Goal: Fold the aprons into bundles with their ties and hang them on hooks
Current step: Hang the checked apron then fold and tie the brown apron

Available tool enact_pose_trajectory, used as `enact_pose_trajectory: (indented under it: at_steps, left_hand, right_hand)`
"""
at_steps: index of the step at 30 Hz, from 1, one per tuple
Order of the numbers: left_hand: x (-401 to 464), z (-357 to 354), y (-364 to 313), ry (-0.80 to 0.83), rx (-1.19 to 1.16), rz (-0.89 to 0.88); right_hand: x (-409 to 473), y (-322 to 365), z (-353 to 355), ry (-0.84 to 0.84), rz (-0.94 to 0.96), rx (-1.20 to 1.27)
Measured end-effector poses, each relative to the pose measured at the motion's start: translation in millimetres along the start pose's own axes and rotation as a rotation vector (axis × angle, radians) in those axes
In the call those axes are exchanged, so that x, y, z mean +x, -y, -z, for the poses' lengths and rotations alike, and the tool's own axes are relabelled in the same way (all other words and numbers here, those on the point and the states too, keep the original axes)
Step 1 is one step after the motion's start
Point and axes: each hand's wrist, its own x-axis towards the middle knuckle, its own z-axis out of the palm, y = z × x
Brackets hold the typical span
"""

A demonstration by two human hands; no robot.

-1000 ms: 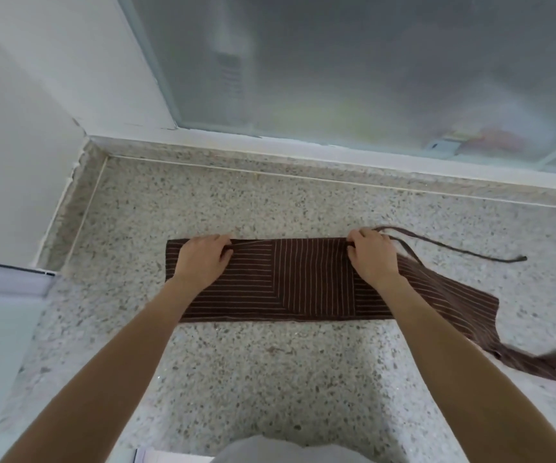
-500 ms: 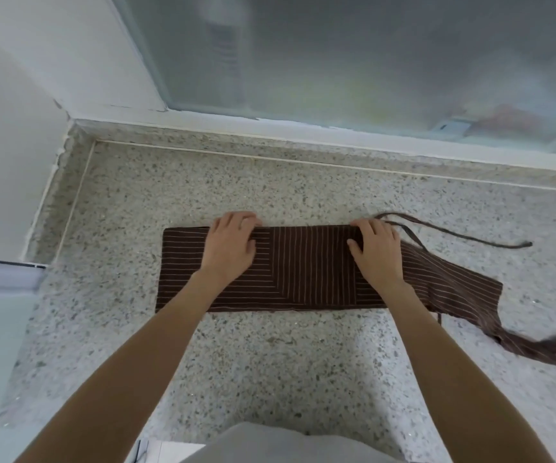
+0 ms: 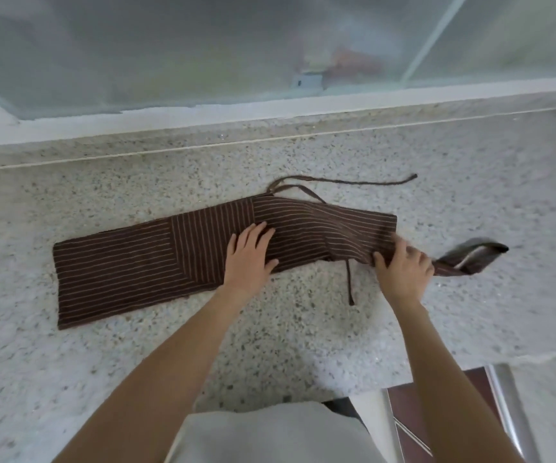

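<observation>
Brown striped apron [image 3: 176, 259], folded into a long band, lies flat across the speckled stone counter [image 3: 136, 362], its left end squared off and its right end bunched and trailing to the right. Left hand [image 3: 248, 259]: grip flat and wide, fingers straight and spread, palm pressing the band near its middle. Right hand [image 3: 403, 270]: grip narrow, fingers curled round the gathered right end of the apron; one thin tie [image 3: 350, 182] curves along the far side, another tie strand [image 3: 349, 282] hangs toward the near edge between the hands.
</observation>
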Motion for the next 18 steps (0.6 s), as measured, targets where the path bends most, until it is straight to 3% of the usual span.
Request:
enact_pose_trajectory:
  at_steps: [9, 13, 16, 18]
  left_hand:
    - [-25.6, 7.4, 23.0, 0.118, -0.018, 0.066]
    - [-26.5, 6.8, 11.4, 0.143, 0.041, 0.101]
    - [-23.8, -1.3, -12.6, 0.035, 0.131, -0.056]
    - [-16.4, -11.5, -31.9, 0.054, 0.148, -0.088]
  right_hand:
    - [32.3, -23.9, -0.3, 0.114, 0.297, 0.065]
    - [52.0, -32.0, -3.0, 0.071, 0.362, 0.006]
    - [49.3, -36.0, -8.7, -0.007, 0.399, -0.009]
    - [44.0, -39.1, -11.8, -0.022, 0.413, -0.024]
